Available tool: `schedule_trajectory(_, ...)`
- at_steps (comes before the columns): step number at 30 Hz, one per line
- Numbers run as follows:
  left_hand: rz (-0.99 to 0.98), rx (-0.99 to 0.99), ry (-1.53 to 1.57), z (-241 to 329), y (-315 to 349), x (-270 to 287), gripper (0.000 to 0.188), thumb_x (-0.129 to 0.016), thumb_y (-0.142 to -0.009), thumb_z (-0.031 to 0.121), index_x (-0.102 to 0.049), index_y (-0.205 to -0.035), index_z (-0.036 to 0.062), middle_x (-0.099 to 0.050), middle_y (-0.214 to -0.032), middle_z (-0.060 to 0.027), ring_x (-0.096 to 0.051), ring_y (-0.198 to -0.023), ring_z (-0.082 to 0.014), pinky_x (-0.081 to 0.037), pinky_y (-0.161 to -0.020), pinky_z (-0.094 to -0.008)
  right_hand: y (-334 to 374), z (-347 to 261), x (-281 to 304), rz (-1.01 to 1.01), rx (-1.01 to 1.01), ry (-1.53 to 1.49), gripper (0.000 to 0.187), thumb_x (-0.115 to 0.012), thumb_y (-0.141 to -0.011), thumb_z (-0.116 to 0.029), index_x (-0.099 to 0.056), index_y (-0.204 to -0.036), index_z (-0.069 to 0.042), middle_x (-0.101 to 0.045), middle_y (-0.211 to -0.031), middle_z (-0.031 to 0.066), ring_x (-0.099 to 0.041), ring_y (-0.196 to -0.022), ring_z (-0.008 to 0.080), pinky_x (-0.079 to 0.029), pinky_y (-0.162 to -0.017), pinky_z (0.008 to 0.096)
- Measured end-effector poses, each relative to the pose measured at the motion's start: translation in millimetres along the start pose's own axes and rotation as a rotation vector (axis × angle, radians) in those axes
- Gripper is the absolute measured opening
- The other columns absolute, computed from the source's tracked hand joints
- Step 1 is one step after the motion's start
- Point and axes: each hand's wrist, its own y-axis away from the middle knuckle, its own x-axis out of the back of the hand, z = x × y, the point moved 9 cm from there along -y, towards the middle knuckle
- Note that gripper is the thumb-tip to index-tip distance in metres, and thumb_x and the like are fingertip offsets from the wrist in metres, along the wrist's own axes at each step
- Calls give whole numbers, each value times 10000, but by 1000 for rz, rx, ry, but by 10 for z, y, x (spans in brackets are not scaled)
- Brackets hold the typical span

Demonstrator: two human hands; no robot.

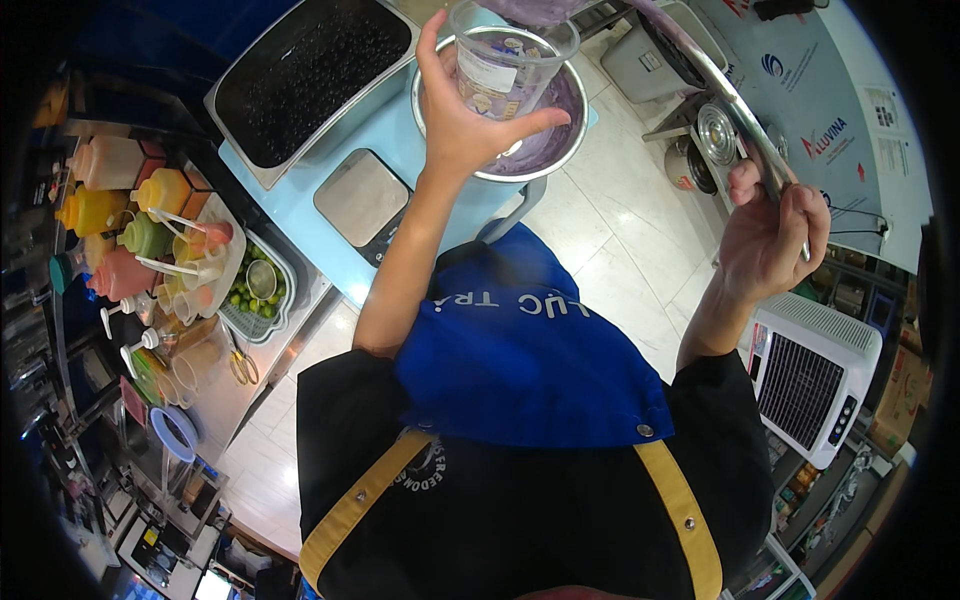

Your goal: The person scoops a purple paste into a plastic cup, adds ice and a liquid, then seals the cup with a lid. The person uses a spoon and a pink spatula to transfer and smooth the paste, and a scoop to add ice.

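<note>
My left hand (462,135) is closed around a clear plastic cup (530,80) with a printed label, thumb on one side and fingers on the other. The cup is held over a round metal bowl (572,150) whose inner wall is smeared with a purple mixture. In my right hand (765,225) is the long metal handle of a ladle (735,105), raised to the right. Its purple-coated head (540,8) is by the cup's mouth, partly cut off by the upper edge. How full the cup is I cannot tell.
Left of the bowl are a metal pan (268,178) of dark pearls and a scale (362,197) on a light blue tabletop (290,207). Sauce bottles (100,215) and a basket (250,325) of small green fruit stand farther left. A white air cooler (815,375) stands right.
</note>
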Motion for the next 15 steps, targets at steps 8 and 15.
schedule_trajectory(8,-17,-12,-17,14,-24,-11,1325,-1008,-528,256,-148,-1514,47,-477,-1339,-174,-539,-1226,-264,-505,-1001,-395,38,32,29,33,-14,2,280,-348,-1032,-18,-563,-1200,49,-640,-1005,407,-713,-812,382,-608,-751,427)
schedule_trajectory(15,16,-40,22,23,-16,32,1334,-1009,-526,268,-148,-1519,45,-481,-1327,-172,-542,-1215,-269,-502,-1002,-399,55,65,28,68,-19,21,274,-349,-1029,-31,-574,-1171,37,-649,-966,405,-716,-790,378,-609,-729,413)
